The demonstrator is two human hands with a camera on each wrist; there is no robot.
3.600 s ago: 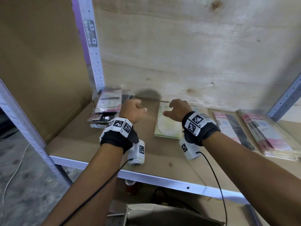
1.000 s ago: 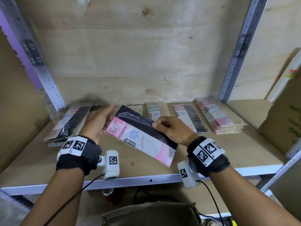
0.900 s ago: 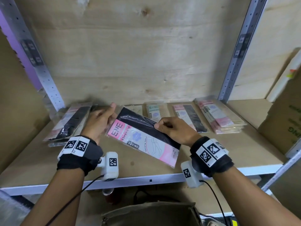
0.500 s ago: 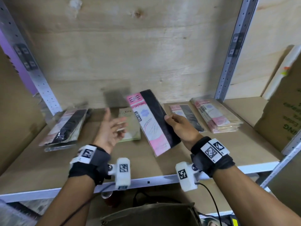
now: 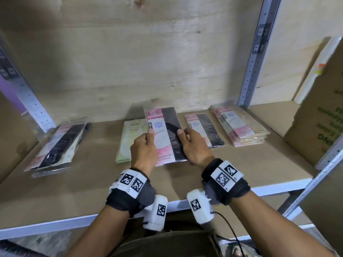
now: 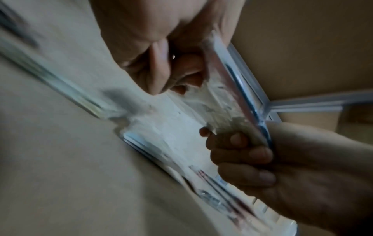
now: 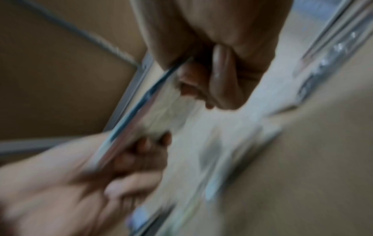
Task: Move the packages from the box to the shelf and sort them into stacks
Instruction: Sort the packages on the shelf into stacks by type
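pink-black package (image 5: pixel 164 134) | between both hands (image 5: pixel 143 149) | apparently above shelf (image 5: pixel 259 164)

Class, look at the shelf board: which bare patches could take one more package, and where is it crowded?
Bare board lies between the left stack and the green package, along the front edge, and right of the pink stack toward the carton. The middle, under both hands, is crowded.

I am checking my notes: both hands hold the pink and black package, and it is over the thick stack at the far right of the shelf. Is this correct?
Not quite. The left hand and right hand do hold the pink and black package, but the head view shows it in the middle of the shelf, beside the pale green package, well left of the thick stack.
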